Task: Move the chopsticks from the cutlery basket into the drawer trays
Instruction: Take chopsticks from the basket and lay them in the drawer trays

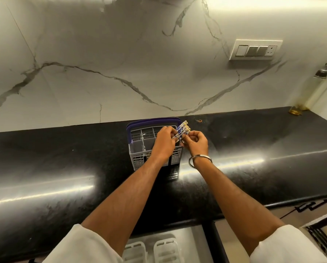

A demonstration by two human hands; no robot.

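Observation:
A grey cutlery basket point(139, 147) with a purple handle stands on the black counter near the wall. Over its right side, both hands hold a bundle of blue-and-white patterned chopsticks point(182, 129) with yellowish ends pointing up and to the right. My left hand point(165, 141) grips the bundle from the left. My right hand point(195, 142), a metal bangle on its wrist, pinches it from the right. The lower ends of the chopsticks are hidden behind the hands. White drawer trays point(151, 249) show at the bottom edge, under the counter's front.
The black counter point(64, 177) runs wide to both sides. A marble wall with a switch panel point(255, 49) rises behind it. Two bottles point(314, 88) stand at the far right corner. A small orange speck point(199, 120) lies behind the basket.

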